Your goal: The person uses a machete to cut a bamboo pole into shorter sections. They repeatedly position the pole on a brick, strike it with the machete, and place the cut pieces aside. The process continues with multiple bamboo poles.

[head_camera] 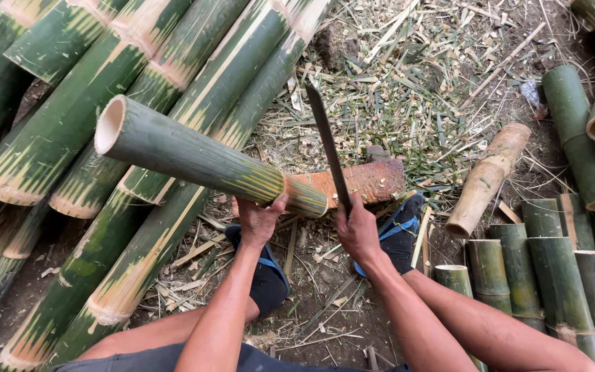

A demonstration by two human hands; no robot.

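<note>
My left hand [259,220] grips the near end of a thick green bamboo section [194,158], which tilts up and to the left, its hollow far end showing. That near end rests on a reddish-brown wooden block [373,180] on the ground. My right hand [357,231] holds the handle of a long dark machete [326,141], blade pointing up and away just right of the bamboo's end. Both forearms reach in from the bottom, and my feet in dark sandals [401,234] flank the block.
Long green bamboo poles [70,117] lie piled at the left. Cut bamboo sections [545,269] are stacked at the right, with a pale brown piece [487,179] beside them. Shavings and chips [394,83] cover the dirt ahead.
</note>
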